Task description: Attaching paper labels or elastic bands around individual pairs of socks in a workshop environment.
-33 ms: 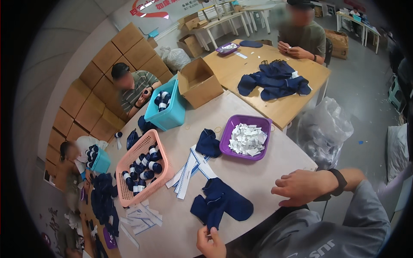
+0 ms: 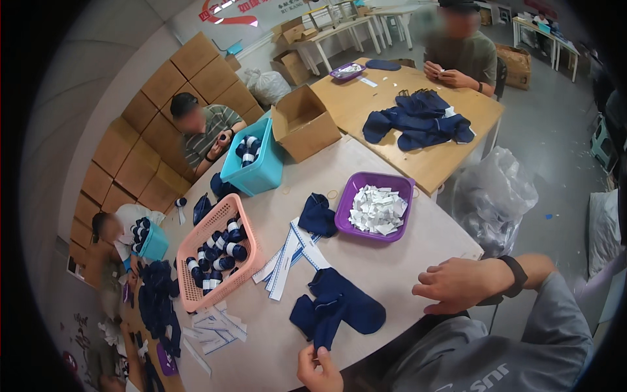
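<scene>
Two navy blue socks [image 2: 353, 306] lie crossed over each other at the near edge of the pale table. My left hand [image 2: 319, 371] pinches the end of the nearer sock between thumb and fingers. To the right, my right hand [image 2: 460, 285], a dark band on its wrist, hovers by the table's edge with fingers loosely apart and nothing in them. Beyond the socks are overlapping white paper strips [image 2: 285, 262] with blue edges and a folded navy sock [image 2: 317, 215]. A purple basket [image 2: 341, 219] holds many small white labels [image 2: 377, 209].
A pink basket [image 2: 185, 277] of rolled, banded navy socks stands left, near loose strips [image 2: 214, 332]. Behind are a turquoise bin [image 2: 264, 173] and an open carton [image 2: 307, 140]. Co-workers sit around; a wooden table [image 2: 450, 163] bears more socks. A clear plastic bag [image 2: 494, 196] stands right.
</scene>
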Demonstrator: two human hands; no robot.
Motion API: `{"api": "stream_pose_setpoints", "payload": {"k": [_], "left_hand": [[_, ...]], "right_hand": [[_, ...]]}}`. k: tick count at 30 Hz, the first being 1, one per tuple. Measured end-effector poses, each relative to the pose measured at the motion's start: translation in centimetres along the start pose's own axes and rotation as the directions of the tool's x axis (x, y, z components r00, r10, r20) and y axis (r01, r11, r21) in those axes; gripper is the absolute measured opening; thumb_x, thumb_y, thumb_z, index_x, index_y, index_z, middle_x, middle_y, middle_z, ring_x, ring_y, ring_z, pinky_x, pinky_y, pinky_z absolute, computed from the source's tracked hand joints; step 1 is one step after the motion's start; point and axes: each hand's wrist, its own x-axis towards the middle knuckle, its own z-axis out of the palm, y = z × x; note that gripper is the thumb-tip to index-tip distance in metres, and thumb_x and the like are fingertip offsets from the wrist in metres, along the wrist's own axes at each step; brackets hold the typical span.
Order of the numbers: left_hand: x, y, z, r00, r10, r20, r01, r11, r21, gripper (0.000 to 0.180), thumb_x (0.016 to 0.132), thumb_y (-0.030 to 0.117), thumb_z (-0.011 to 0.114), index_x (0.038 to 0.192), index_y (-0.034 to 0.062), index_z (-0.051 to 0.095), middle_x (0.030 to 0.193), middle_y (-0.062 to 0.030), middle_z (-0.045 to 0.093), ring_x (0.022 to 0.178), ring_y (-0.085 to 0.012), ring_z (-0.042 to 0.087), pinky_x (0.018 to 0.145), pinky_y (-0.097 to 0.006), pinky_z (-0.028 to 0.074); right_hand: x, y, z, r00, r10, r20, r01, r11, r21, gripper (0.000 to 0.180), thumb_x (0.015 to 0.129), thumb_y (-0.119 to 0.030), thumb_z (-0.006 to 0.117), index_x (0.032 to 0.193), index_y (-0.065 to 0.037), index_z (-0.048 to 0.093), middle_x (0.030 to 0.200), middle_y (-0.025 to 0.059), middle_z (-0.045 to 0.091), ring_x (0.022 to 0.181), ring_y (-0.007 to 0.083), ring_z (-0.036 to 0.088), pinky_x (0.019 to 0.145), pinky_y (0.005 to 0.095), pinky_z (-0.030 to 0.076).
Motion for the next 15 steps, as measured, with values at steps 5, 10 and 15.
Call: {"api": "stream_pose_setpoints", "payload": {"k": [5, 10, 15], "left_hand": [[-0.7, 0.0, -0.2, 0.999, -0.01, -0.035, 0.004, 0.987, -0.164, 0.025, 0.104, 0.012, 0.062, 0.122, -0.0062, 0.061, 0.098, -0.0102, 0.064, 0.087, -0.0155, 0.06, 0.077, -0.028, 0.051], [-0.6, -0.2, 3.4, 0.956, 0.188, 0.226, -0.205, 0.977, 0.055, 0.038, 0.098, 0.008, 0.065, 0.135, -0.0002, 0.058, 0.134, -0.021, 0.058, 0.113, -0.0358, 0.063, 0.091, -0.038, 0.055], [-2.5, -0.6, 2.4, 0.954, 0.154, 0.256, -0.179, 0.981, 0.076, 0.036, 0.099, 0.012, 0.065, 0.133, 0.0012, 0.061, 0.136, -0.0188, 0.059, 0.114, -0.0358, 0.063, 0.087, -0.038, 0.056]], "right_hand": [[2.6, -0.6, 1.5, 0.994, -0.105, -0.03, 0.105, 0.994, -0.003, 0.036, 0.098, -0.034, 0.064, 0.109, 0.0, 0.056, 0.1, 0.0165, 0.062, 0.098, 0.0346, 0.066, 0.08, 0.0471, 0.057], [6.1, -1.5, 5.2, 0.969, -0.215, -0.126, 0.228, 0.968, 0.106, 0.035, 0.097, -0.032, 0.065, 0.109, 0.0, 0.057, 0.106, 0.0165, 0.06, 0.102, 0.0333, 0.064, 0.083, 0.0459, 0.056], [5.3, -1.3, 7.5, 0.956, -0.202, -0.213, 0.241, 0.954, 0.178, 0.035, 0.097, -0.03, 0.066, 0.112, 0.0, 0.058, 0.106, 0.0158, 0.058, 0.101, 0.0332, 0.062, 0.085, 0.045, 0.055]]}}
